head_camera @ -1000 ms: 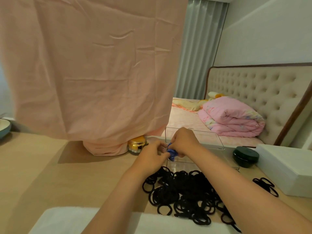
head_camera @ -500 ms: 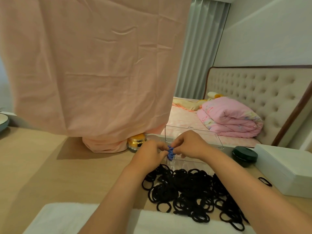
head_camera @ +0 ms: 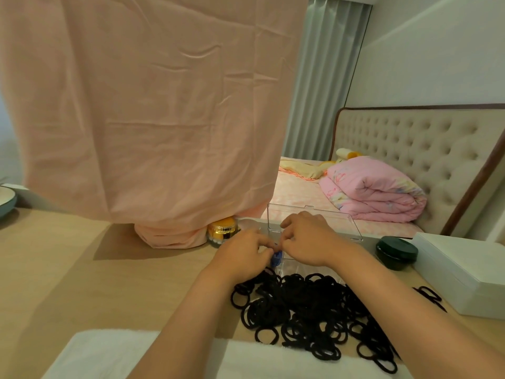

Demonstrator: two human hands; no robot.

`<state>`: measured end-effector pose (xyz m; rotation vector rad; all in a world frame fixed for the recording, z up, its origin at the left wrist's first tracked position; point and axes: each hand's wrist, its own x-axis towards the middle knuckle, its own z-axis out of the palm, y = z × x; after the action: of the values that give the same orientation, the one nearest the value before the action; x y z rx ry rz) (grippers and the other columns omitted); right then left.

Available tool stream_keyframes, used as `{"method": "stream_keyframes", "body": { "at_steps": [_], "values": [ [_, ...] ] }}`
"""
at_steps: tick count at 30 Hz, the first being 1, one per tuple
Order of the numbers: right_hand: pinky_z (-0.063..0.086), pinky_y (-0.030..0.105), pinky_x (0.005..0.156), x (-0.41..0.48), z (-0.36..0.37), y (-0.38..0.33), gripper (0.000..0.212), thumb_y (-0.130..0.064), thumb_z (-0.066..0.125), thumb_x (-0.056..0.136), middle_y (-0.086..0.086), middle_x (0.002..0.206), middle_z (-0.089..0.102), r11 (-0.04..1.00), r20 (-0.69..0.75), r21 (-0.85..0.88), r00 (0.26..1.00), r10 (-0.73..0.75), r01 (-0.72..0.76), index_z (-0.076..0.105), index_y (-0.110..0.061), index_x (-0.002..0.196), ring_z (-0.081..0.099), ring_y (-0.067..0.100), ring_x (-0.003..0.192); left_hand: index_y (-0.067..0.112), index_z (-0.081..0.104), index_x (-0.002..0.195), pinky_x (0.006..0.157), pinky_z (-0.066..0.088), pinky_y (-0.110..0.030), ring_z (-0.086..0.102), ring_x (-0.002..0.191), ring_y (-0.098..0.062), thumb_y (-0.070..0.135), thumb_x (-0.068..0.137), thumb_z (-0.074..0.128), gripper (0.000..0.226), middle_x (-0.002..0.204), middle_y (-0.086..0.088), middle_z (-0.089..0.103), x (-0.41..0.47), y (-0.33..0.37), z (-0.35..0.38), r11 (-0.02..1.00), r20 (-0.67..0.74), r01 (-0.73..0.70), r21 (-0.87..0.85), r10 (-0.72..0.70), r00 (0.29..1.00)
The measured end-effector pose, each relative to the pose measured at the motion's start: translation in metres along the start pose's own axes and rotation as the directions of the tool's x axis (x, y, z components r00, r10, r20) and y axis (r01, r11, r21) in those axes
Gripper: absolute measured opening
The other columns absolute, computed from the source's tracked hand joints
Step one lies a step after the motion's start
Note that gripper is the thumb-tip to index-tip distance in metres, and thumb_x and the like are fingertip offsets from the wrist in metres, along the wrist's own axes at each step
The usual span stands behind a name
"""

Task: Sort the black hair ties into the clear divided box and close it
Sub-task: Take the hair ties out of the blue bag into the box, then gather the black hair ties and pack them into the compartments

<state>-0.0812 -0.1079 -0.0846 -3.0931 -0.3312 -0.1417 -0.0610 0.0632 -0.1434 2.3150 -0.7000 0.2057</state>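
A big heap of black hair ties (head_camera: pixel 308 310) lies on the wooden table in front of me. Behind it stands the clear divided box (head_camera: pixel 308 270), its transparent lid (head_camera: pixel 341 222) raised upright. My left hand (head_camera: pixel 240 257) and my right hand (head_camera: pixel 306 239) meet just over the box's left front corner, and between their fingertips they pinch a small blue thing (head_camera: pixel 276 258). What that blue thing is, I cannot make out. My hands hide much of the box's inside. A few more black ties (head_camera: pixel 429 295) lie apart at the right.
A pink cloth (head_camera: pixel 153 105) hangs over the table's back, with a gold-lidded jar (head_camera: pixel 222 230) beside its bunched end. A dark green round tin (head_camera: pixel 396 253) and a white box (head_camera: pixel 461 272) stand at right. A white towel (head_camera: pixel 103 354) lies along the near edge. A bowl (head_camera: pixel 6 201) sits far left.
Both hands stay together on the blue thing and have shifted slightly lower, toward the box's front corner. The view has tilted a little. The heap of ties has not moved.
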Motion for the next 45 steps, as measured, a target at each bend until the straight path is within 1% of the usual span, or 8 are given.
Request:
{"method": "stream_keyframes", "body": {
  "at_steps": [13,17,23,28,33,36,40,45],
  "values": [
    [0.018,0.043,0.121,-0.023,0.000,0.003,0.037,-0.023,0.048,0.098,-0.005,0.157,0.039,0.980,0.042,0.194,0.998,-0.047,0.038,0.071,-0.040,0.122,0.029,0.016,0.145,0.036,0.062,0.114,0.085,0.049,-0.032,0.054,0.100,-0.010,0.033,0.088,0.059,0.026,0.111,0.012,0.054,-0.004,0.004,0.000,1.000,0.064,0.017,-0.002,-0.017,0.998],
    [0.045,0.026,0.085,-0.048,-0.014,0.016,0.030,-0.017,0.056,0.094,-0.018,0.110,0.062,0.920,-0.228,0.388,0.973,0.044,0.050,0.073,-0.042,0.096,0.056,0.000,0.090,0.034,0.058,0.103,0.082,0.054,-0.037,0.058,0.093,-0.012,0.029,0.084,0.060,0.020,0.101,0.013,0.058,0.000,0.018,-0.012,0.996,0.052,0.004,0.086,-0.008,0.999],
    [0.036,0.008,0.065,-0.085,-0.009,0.021,0.027,-0.022,0.066,0.089,-0.031,0.095,0.061,0.963,0.080,0.266,0.994,-0.071,0.047,0.075,-0.042,0.105,0.054,-0.016,0.074,0.039,0.061,0.084,0.073,0.049,-0.024,0.062,0.085,-0.007,0.028,0.084,0.064,0.012,0.090,0.015,0.066,-0.004,0.053,-0.016,0.979,0.389,-0.074,0.190,-0.006,0.921],
    [0.052,0.030,0.086,-0.086,0.006,0.021,0.049,-0.024,0.072,0.085,-0.015,0.120,0.052,0.986,0.191,0.112,0.971,-0.144,0.124,0.063,-0.043,0.129,0.055,0.005,0.098,0.039,0.069,0.098,0.084,0.054,-0.029,0.064,0.089,-0.008,0.037,0.081,0.073,0.017,0.093,0.016,0.069,-0.007,0.060,-0.009,0.959,0.528,-0.063,0.277,-0.097,0.844],
    [0.054,0.034,0.086,-0.082,0.011,0.027,0.018,-0.037,0.076,0.086,-0.017,0.106,0.061,0.970,0.115,0.229,0.987,-0.109,0.081,0.074,-0.036,0.103,0.060,0.007,0.096,0.035,0.072,0.108,0.080,0.049,-0.023,0.065,0.087,-0.004,0.045,0.081,0.077,0.029,0.095,0.015,0.071,-0.008,0.062,-0.012,0.983,0.554,0.023,0.180,-0.121,0.824],
    [0.045,0.017,0.069,-0.084,0.004,0.032,0.008,-0.032,0.074,0.087,-0.020,0.090,0.065,0.890,0.076,0.455,0.995,-0.065,0.023,0.073,-0.031,0.096,0.059,-0.005,0.077,0.038,0.073,0.096,0.077,0.048,-0.024,0.065,0.082,-0.005,0.046,0.081,0.078,0.017,0.090,0.011,0.071,-0.007,0.061,-0.016,0.998,0.480,0.035,0.052,-0.056,0.875],
    [0.052,0.029,0.067,-0.081,0.003,0.036,0.008,-0.025,0.069,0.091,-0.002,0.084,0.072,0.722,0.059,0.688,0.997,0.045,-0.073,0.072,-0.024,0.098,0.062,0.007,0.068,0.031,0.073,0.090,0.071,0.045,-0.019,0.062,0.070,0.004,0.036,0.088,0.073,0.006,0.076,0.013,0.070,-0.006,0.061,-0.012,0.985,0.352,0.080,-0.154,-0.021,0.936],
    [0.054,0.026,0.060,-0.083,0.004,0.043,0.017,-0.018,0.071,0.094,0.004,0.091,0.075,0.272,0.173,0.945,0.983,0.066,-0.184,0.074,-0.009,0.108,0.066,0.015,0.070,0.016,0.074,0.103,0.074,0.054,-0.027,0.067,0.084,-0.014,0.023,0.096,0.064,0.015,0.098,-0.010,0.074,-0.005,0.060,-0.008,0.860,0.290,0.206,-0.467,-0.072,0.954]
  ]
}}
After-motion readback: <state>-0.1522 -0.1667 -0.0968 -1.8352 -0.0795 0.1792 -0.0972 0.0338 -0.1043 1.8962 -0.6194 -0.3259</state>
